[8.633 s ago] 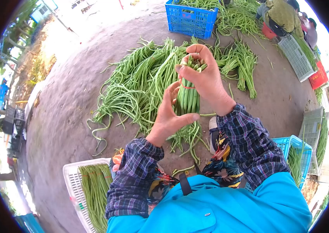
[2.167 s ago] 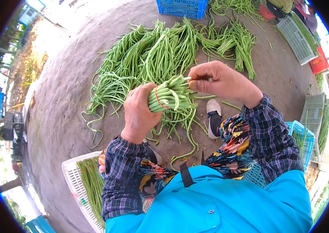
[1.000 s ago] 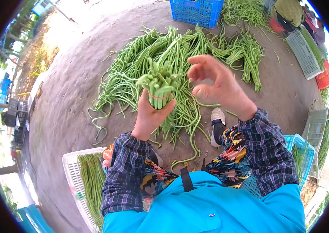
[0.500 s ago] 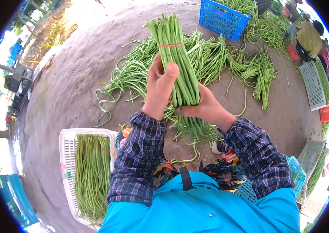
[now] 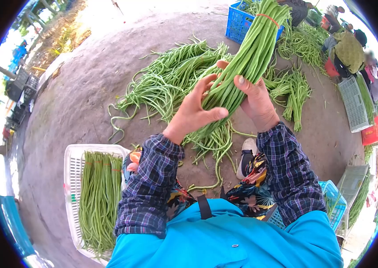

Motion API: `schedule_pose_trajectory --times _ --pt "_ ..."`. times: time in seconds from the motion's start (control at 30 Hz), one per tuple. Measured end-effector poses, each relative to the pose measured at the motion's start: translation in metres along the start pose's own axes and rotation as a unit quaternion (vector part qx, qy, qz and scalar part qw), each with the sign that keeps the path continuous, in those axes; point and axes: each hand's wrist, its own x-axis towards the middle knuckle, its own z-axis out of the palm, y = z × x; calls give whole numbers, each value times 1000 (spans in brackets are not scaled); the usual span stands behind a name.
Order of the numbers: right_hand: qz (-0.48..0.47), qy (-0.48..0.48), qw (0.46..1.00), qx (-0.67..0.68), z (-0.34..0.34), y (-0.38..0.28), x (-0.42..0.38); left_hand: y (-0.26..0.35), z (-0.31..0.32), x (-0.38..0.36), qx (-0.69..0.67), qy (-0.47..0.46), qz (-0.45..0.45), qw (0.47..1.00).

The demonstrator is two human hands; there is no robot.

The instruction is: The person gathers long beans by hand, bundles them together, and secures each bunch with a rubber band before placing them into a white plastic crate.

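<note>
A bundle of long green beans (image 5: 249, 60), tied near its top with a red band (image 5: 267, 19), is held up at a slant, its top towards the upper right. My right hand (image 5: 258, 100) wraps round its middle, thumb across the front and fingers behind. Lower down, my left hand (image 5: 193, 107) is loosely cupped round the beans, thumb apart from the curled fingers. The bundle's lower end merges visually with loose long beans (image 5: 162, 87) heaped on the ground behind it.
A white crate (image 5: 69, 192) with banded beans stands at the left. Beyond the bundle is a blue crate (image 5: 238, 24); another blue crate (image 5: 334, 201) is at my right. More beans (image 5: 297, 96) lie at the right. Several people (image 5: 349, 49) are near grey crates (image 5: 354, 105).
The bundle has moved up and right and now leans further right. My right hand has shifted from its lower end to its middle; my left hand has come down to the lower part, its grip looser.
</note>
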Motion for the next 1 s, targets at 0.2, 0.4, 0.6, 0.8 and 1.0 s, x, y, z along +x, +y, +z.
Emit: schedule_pose_trajectory --times 0.2,0.4,0.6,0.8,1.0 --pt "-17 2 1000 -17 4 1 1 -21 30 5 249 79 112 959" --pt "-111 89 952 -271 30 -5 -4 -44 57 15 181 192 129 956" --pt "-179 50 926 -328 60 -4 1 -25 66 25 105 327 251 905" --pt "-117 -5 963 -244 96 -30 9 11 46 20 48 350 251 901" --pt "-202 -118 951 -204 77 -32 16 57 12 -5 36 417 315 851"
